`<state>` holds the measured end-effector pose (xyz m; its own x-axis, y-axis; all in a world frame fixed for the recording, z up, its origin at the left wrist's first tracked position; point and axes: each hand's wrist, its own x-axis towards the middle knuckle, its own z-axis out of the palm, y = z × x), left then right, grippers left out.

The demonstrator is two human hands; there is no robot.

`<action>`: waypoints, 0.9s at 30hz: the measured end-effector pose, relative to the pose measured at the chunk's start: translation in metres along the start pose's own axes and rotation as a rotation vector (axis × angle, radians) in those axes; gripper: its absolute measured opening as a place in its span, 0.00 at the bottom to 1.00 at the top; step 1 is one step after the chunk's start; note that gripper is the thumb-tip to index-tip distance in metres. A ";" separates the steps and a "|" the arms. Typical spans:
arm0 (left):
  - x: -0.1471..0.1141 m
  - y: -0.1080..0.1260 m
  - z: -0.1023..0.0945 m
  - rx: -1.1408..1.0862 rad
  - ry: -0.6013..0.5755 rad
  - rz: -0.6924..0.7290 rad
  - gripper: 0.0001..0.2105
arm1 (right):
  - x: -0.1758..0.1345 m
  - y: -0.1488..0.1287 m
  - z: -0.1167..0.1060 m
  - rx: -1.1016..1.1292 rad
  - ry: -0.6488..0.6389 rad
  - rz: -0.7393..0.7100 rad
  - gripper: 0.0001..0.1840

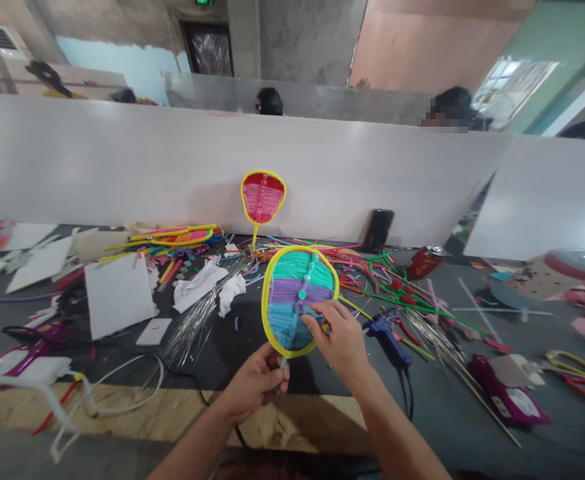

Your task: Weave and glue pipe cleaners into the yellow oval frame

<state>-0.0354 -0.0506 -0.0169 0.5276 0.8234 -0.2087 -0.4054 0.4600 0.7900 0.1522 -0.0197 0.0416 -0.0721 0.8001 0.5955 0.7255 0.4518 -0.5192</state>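
A round hand fan, made of pipe cleaners with a yellow rim, is held upright above the table. Its face has green, purple and blue bands and a line of beads down the middle. My left hand is closed around the short stem below the rim. In front of the fan's lower right side, my right hand has thumb and fingertips brought together close to the beads; whatever they pinch is too small or hidden to make out. A smaller pink and red fan with a yellow rim stands behind.
Loose pipe cleaners lie at the back, near a phone and a red can. A blue glue gun is to the right, thin metal wires to the left. A white partition stands behind; people are beyond it.
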 end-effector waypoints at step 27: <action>-0.008 0.025 -0.007 0.290 0.384 -0.229 0.19 | -0.114 0.047 -0.030 0.107 -0.023 0.484 0.23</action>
<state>-0.0554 -0.0434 0.0003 0.2451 0.8001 -0.5475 -0.0600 0.5762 0.8151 0.2150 -0.1013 -0.0327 0.2399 0.9360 0.2577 0.6049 0.0635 -0.7938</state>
